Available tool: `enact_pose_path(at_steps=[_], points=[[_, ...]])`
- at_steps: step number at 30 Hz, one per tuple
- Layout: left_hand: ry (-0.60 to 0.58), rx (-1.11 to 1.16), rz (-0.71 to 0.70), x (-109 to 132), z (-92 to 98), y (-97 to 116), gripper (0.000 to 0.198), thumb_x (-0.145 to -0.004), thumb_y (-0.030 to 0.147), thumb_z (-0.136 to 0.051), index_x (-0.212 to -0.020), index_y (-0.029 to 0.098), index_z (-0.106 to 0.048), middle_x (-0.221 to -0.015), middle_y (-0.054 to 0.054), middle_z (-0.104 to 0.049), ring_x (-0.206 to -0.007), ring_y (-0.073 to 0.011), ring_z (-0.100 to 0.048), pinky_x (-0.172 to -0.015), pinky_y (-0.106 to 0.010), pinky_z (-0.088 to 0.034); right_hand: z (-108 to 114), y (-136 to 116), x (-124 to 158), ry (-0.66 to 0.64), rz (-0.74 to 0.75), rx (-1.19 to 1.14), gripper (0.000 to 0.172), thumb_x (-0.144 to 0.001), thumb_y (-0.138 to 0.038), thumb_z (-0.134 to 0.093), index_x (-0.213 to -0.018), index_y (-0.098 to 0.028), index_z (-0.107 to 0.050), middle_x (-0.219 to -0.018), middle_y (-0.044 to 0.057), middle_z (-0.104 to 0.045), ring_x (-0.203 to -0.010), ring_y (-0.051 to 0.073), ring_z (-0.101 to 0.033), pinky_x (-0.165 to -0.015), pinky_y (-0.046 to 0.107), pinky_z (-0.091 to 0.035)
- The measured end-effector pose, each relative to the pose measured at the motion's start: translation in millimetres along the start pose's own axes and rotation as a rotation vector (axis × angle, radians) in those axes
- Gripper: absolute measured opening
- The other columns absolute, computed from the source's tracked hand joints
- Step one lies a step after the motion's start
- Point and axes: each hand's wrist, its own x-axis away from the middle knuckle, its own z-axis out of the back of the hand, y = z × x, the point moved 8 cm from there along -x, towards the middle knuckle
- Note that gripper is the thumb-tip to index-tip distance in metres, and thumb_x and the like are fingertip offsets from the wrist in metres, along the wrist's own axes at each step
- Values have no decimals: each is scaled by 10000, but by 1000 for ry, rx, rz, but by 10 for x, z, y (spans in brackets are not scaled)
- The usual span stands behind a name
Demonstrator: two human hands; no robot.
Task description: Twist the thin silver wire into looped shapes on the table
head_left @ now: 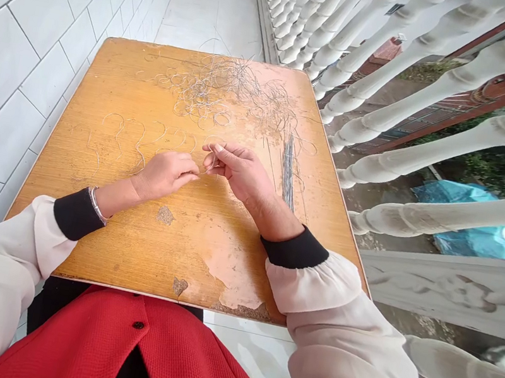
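The thin wire [204, 172] curls between my hands, over the table [127, 252]. My right hand [243, 171] pinches it, and my left hand [166, 174] pinches its lower part. Small, even finger movements should avoid kinks, clear of the straight wires [288, 172] and the tangle [230, 86] beyond.

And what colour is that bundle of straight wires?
The bundle is silvery grey, best seen in the head view.
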Motion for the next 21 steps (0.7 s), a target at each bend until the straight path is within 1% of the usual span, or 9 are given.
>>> enact_pose_path(at_steps=[3, 6, 8, 10, 13, 17, 19, 21], points=[[43, 79, 56, -1, 30, -32, 136, -910, 169, -597, -855, 167, -722, -800, -33, -706, -762, -144, -621, -738, -274, -465, -33, -24, 19, -2, 41, 3, 280, -754, -473, -803, -826, -215, -723, -731, 0, -707, -680, 118, -646, -700, 261, -536], [80, 223, 130, -10, 58, -63, 90, -888, 184, -640, -846, 167, -718, -794, -19, -712, -741, -127, -618, -731, -261, -472, -45, -43, 25, 25, 85, 58, 273, -716, -467, -826, -765, -218, -726, -686, -1, -689, -646, 122, -618, -688, 278, -531], [128, 380, 240, -26, 81, -133, 118, -916, 252, -636, -886, 162, -707, -797, -17, -717, -709, -109, -619, -703, -241, -483, -37, -58, 29, 63, 118, 126, 283, -740, -492, -797, -738, -217, -727, -666, 6, -681, -620, 127, -597, -659, 288, -519], [195, 559, 378, -44, 95, -229, 208, -957, 333, -600, -894, 150, -676, -774, -20, -710, -661, -90, -615, -661, -217, -492, -27, -73, 40, 105, 150, 218, 293, -775, -503, -758, -751, -212, -738, -657, 13, -679, -602, 134, -583, -634, 295, -502], [267, 746, 512, -95, 85, -313, 262, -973, 380, -590, -854, 148, -620, -734, -15, -692, -592, -64, -590, -598, -187, -491, -30, -119, 81, 171, 212, 473, 280, -855, -463, -664, -778, -208, -751, -641, 17, -679, -593, 149, -584, -629, 305, -478], [307, 793, 553, -167, 83, -332, 205, -924, 291, -666, -794, 152, -593, -681, 11, -665, -512, -37, -526, -533, -167, -461, -127, -228, 167, 216, 319, 926, 297, -937, -315, -516, -785, -214, -750, -711, 46, -715, -679, 189, -634, -704, 328, -463], [321, 791, 573, -170, 87, -345, 186, -917, 237, -661, -771, 151, -584, -662, 17, -656, -510, -37, -524, -524, -166, -458, -170, -268, 198, 225, 359, 1045, 311, -951, -278, -479, -826, -209, -756, -758, 63, -730, -721, 204, -648, -721, 332, -455], [312, 790, 601, -158, 86, -357, 184, -924, 198, -633, -757, 151, -573, -653, 17, -649, -523, -43, -541, -525, -166, -463, -191, -287, 208, 223, 381, 1084, 306, -960, -279, -472, -882, -211, -760, -779, 66, -736, -741, 209, -653, -729, 329, -455]])
